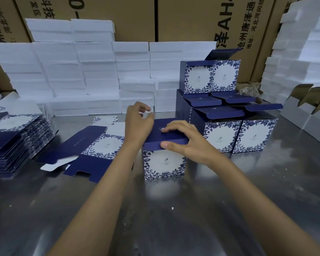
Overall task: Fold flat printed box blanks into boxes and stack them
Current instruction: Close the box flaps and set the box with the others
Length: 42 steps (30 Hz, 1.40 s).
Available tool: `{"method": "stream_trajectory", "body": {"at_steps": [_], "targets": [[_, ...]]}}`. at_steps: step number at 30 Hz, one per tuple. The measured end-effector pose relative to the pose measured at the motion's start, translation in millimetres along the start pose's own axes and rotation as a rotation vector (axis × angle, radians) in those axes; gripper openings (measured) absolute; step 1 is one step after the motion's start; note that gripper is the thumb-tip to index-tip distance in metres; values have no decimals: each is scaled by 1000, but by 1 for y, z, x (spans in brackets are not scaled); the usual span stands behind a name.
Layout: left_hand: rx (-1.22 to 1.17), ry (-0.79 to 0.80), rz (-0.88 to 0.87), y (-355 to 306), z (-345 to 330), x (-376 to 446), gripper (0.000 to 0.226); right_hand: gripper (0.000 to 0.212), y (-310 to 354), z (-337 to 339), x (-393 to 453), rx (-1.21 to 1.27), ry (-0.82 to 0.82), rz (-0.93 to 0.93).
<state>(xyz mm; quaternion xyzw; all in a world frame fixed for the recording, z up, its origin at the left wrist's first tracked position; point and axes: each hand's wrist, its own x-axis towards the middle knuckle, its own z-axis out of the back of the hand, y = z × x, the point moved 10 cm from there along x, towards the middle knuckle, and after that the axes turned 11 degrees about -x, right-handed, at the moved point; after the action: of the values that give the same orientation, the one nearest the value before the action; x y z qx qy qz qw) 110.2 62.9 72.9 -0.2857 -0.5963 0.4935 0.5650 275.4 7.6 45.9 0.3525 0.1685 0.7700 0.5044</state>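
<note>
- The folded box stands upright mid-table, its white floral-bordered face turned toward the person and its navy lid flap lying nearly level on top.
- Just left of it a flat box blank lies opened out, its long axis slanting from the near left to the far right.
- At the far left edge sits a stack of flat blanks; to the right, finished boxes stand piled with lids ajar.
- All of it rests on a scuffed, shiny metal table; white foam slabs and brown printed cartons line the back.
- The right hand grips the lid, fingers spread on top and thumb against its front lip.
- The left hand hovers at the box's far left corner, fingers loosely curled, holding nothing.
</note>
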Motion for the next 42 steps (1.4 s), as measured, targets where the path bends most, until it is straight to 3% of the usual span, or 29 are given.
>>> {"method": "stream_trajectory", "body": {"at_steps": [6,10,18,23,32,37,42], "targets": [[-270,349,17,11,-8,-58,11,28,-3,-3,-5,204,-94,-62],[-349,425,32,18,-2,-72,28,25,-9,-7,-10,354,-8,-68],[-304,318,-27,13,-1,-74,27,17,-13,-4,-10,336,-132,-53],[-409,371,39,24,8,-76,24,23,-15,0,-13,396,-49,-30],[-447,289,67,31,9,-82,26,34,-27,-4,-31,458,-165,-131],[-238,216,-127,-4,6,-86,28,34,-11,5,-20,322,-226,-141],[-177,168,-342,-86,0,-52,27,50,29,80,18,292,-320,0]]}}
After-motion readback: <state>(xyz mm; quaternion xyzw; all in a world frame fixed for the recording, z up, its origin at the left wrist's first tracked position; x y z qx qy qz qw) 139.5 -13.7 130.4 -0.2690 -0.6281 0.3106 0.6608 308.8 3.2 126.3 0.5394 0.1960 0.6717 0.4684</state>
